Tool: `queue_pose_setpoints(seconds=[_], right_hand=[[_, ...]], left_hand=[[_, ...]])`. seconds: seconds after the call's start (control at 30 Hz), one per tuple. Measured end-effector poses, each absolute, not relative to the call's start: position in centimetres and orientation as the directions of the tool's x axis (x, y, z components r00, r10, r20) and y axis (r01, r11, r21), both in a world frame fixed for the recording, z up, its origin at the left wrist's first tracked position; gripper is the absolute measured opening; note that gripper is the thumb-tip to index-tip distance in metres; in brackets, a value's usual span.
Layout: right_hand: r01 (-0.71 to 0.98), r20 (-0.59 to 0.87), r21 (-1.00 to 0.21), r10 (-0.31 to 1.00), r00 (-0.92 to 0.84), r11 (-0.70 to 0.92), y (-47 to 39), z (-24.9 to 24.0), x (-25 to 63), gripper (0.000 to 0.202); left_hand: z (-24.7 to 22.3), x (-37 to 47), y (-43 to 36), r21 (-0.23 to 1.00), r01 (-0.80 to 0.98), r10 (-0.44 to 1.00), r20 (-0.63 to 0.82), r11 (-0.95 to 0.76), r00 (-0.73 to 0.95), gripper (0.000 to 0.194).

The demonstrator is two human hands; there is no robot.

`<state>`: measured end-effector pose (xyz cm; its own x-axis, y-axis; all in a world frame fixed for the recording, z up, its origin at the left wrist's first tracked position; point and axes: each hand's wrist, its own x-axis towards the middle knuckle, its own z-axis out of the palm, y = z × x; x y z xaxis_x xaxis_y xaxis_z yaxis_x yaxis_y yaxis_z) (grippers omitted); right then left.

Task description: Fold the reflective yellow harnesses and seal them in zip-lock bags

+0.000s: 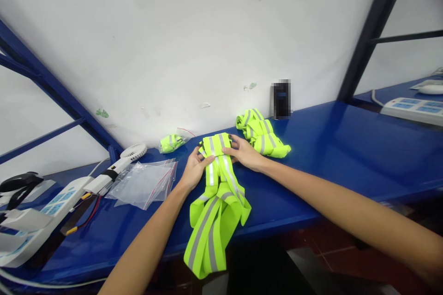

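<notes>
A yellow-green reflective strap bundle (216, 184) with grey stripes lies on the blue table; its upper end is folded flat and its loose loops hang over the front edge. My left hand (195, 168) grips the left side of the folded part, thumb on top. On the right side, my right hand (244, 152) pinches the same part between thumb and fingers. Close behind my right hand sit more folded reflective straps (263, 136). A small reflective bundle in a clear bag (171, 143) rests near the wall.
Clear zip bags (147, 186) lie left of my left hand. Farther left are a small white fan (134, 151), a power strip (57, 207) and wires with yellow connectors (71, 230). A dark blurred object (281, 100) leans on the wall. Another power strip (415, 109) is far right.
</notes>
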<state>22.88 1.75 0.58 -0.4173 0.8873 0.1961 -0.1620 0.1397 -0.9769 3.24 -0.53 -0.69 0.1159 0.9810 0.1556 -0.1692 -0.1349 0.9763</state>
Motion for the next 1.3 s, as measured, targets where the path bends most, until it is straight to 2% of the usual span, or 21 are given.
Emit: queue_pose_setpoints(seconds=[0.1, 0.23, 0.37, 0.53, 0.8, 0.87, 0.93, 1.07, 1.2, 1.3], right_hand=[[-0.116, 0.220, -0.975, 0.873, -0.436, 0.187, 2.1, 0.3, 22.9, 0.039], [-0.031, 0.230, -0.969, 0.840, -0.492, 0.246, 2.3, 0.2, 23.1, 0.055], [-0.076, 0.262, -0.962, 0.800, -0.540, 0.263, 2.1, 0.1, 23.0, 0.074], [-0.069, 0.399, -0.907, 0.796, -0.455, 0.415, 2.0, -0.7, 22.5, 0.077], [0.151, 0.436, -0.845, 0.824, -0.362, 0.513, 1.3, -0.3, 22.5, 0.069], [0.122, 0.436, -0.856, 0.828, -0.352, 0.503, 1.3, -0.3, 22.3, 0.067], [0.021, 0.427, -0.887, 0.835, -0.346, 0.462, 1.4, -0.3, 22.1, 0.065], [-0.144, 0.334, -0.942, 0.884, -0.328, 0.303, 1.1, -0.1, 21.6, 0.059], [-0.227, 0.158, -0.971, 0.918, -0.363, 0.077, 0.5, 0.5, 21.5, 0.049], [-0.221, 0.156, -0.972, 0.910, -0.383, 0.074, 0.6, 0.5, 21.6, 0.047]], left_hand=[[-0.9, 3.7, -0.3, 0.969, -0.187, 0.982, 0.176, -0.160, 0.072, 0.064], [-0.9, 3.8, -0.2, 0.959, -0.194, 0.976, 0.216, -0.208, 0.024, 0.069], [-1.0, 3.8, -0.3, 0.957, -0.203, 0.975, 0.218, -0.206, 0.043, 0.069], [-0.8, 4.2, -0.6, 0.951, -0.218, 0.970, 0.237, -0.221, 0.048, 0.065], [-0.8, 4.5, -0.6, 0.945, -0.213, 0.965, 0.261, -0.249, 0.032, 0.064], [-0.7, 4.7, -0.6, 0.943, -0.216, 0.964, 0.266, -0.253, 0.031, 0.064], [-0.6, 4.9, -0.7, 0.941, -0.205, 0.959, 0.282, -0.270, 0.030, 0.063], [-0.5, 5.2, -1.0, 0.934, -0.134, 0.940, 0.338, -0.331, 0.037, 0.054], [-0.5, 5.3, -1.1, 0.941, -0.115, 0.944, 0.327, -0.320, 0.051, 0.043], [-0.4, 5.3, -1.2, 0.950, -0.152, 0.956, 0.285, -0.273, 0.066, 0.047]])
